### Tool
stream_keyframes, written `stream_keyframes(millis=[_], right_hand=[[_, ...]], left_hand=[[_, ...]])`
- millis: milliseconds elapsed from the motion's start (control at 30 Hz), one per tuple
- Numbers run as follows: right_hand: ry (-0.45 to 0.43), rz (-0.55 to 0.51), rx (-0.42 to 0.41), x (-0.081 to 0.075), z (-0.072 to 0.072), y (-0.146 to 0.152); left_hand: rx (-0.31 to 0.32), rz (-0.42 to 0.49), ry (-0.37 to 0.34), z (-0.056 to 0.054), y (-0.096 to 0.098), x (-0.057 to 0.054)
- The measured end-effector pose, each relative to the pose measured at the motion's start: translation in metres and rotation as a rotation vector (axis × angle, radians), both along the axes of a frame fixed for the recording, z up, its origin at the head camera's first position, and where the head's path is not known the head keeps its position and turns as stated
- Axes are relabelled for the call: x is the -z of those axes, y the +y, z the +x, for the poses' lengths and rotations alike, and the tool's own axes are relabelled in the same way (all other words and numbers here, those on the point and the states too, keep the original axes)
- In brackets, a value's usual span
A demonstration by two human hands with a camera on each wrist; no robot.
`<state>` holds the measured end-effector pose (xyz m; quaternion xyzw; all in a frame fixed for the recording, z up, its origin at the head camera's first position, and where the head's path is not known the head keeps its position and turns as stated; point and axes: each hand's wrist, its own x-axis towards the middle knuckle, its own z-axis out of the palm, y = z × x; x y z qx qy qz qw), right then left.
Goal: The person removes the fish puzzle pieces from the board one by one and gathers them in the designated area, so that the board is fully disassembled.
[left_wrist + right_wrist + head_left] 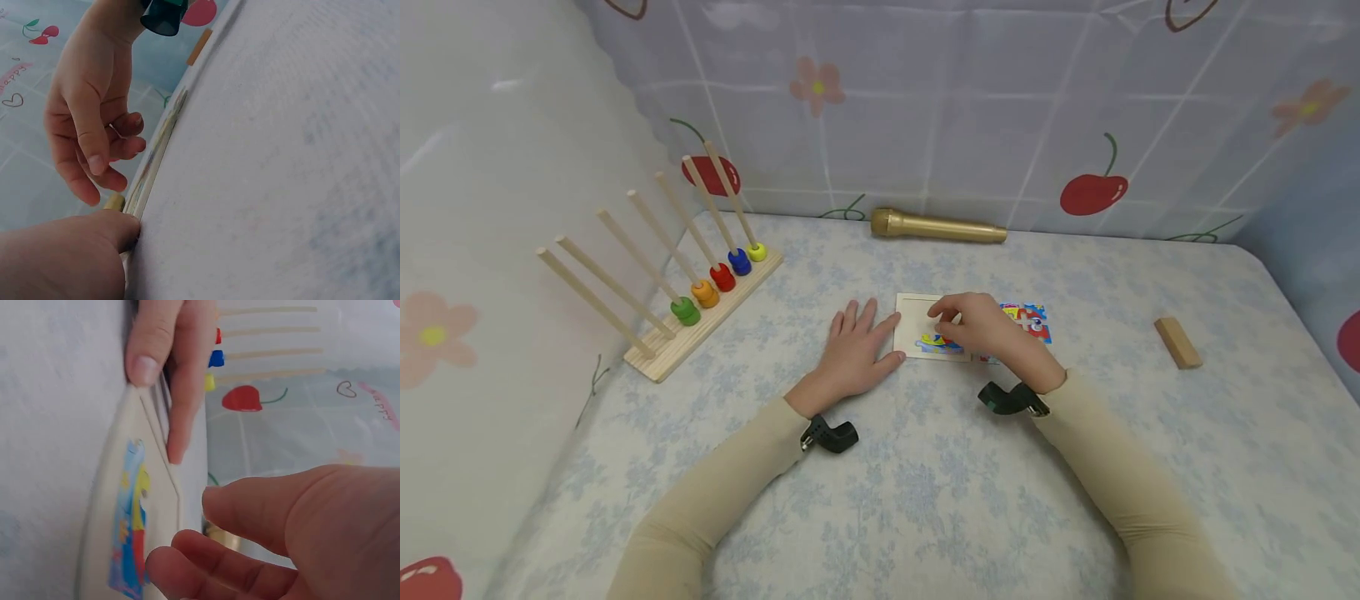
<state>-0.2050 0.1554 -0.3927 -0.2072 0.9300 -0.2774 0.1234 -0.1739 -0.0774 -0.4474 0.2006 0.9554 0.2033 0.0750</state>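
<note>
A shallow wooden puzzle tray (913, 312) lies flat in the middle of the table, with joined, colourful puzzle pieces (132, 540) along its near side. My left hand (853, 354) rests on the table with fingers spread, forefinger and thumb at the tray's left corners. Over the tray's right half hovers my right hand (983, 325), fingers loosely bent. In the right wrist view a gap shows between its thumb and fingers, with nothing held there. More puzzle pieces (1037, 323) lie just right of the tray, partly hidden by the right hand and wrist.
A wooden counting rack (700, 337) with upright pegs and coloured beads stands at the left. Behind the tray lies a gold microphone (940, 227), close to the curtain. A small wooden block (1178, 342) lies off to the right.
</note>
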Motion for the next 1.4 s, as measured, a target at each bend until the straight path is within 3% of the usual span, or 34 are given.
stream_keyframes(millis=[333, 1400], right_hand=[[0.007, 0.014, -0.077, 0.013, 0.002, -0.005], [0.079, 0.013, -0.127, 0.014, 0.006, -0.007]], left_hand=[[0.006, 0.011, 0.008, 0.002, -0.002, 0.001], [0.015, 0.015, 0.034, 0.001, -0.001, 0.001]])
